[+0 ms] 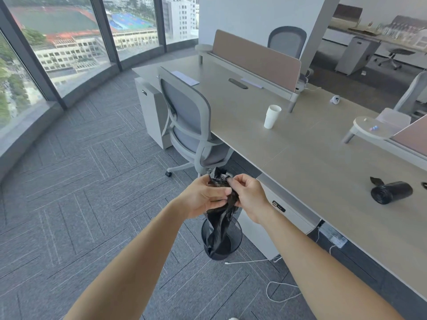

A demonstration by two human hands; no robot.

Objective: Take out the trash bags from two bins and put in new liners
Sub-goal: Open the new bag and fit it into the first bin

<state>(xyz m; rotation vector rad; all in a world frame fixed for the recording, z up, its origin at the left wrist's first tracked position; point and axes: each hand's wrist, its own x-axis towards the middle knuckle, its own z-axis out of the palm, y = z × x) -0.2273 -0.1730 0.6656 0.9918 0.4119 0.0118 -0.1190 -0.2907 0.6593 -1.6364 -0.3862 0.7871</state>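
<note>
A crumpled black liner (220,224) hangs between both hands above a black mesh bin (238,236) that stands on the carpet beside the desk. My left hand (203,197) grips the liner's bunched top from the left. My right hand (248,196) pinches the same top edge from the right, fingertips meeting the left hand's. The liner's lower end dangles into the bin's mouth. A black roll of liners (391,192) lies on the desk (312,158) at the right.
A grey office chair (187,121) stands just behind the bin, pushed against the desk. A white paper cup (272,116) stands on the desk. White cables (279,294) trail on the carpet near a drawer unit (275,229). Windows curve along the left.
</note>
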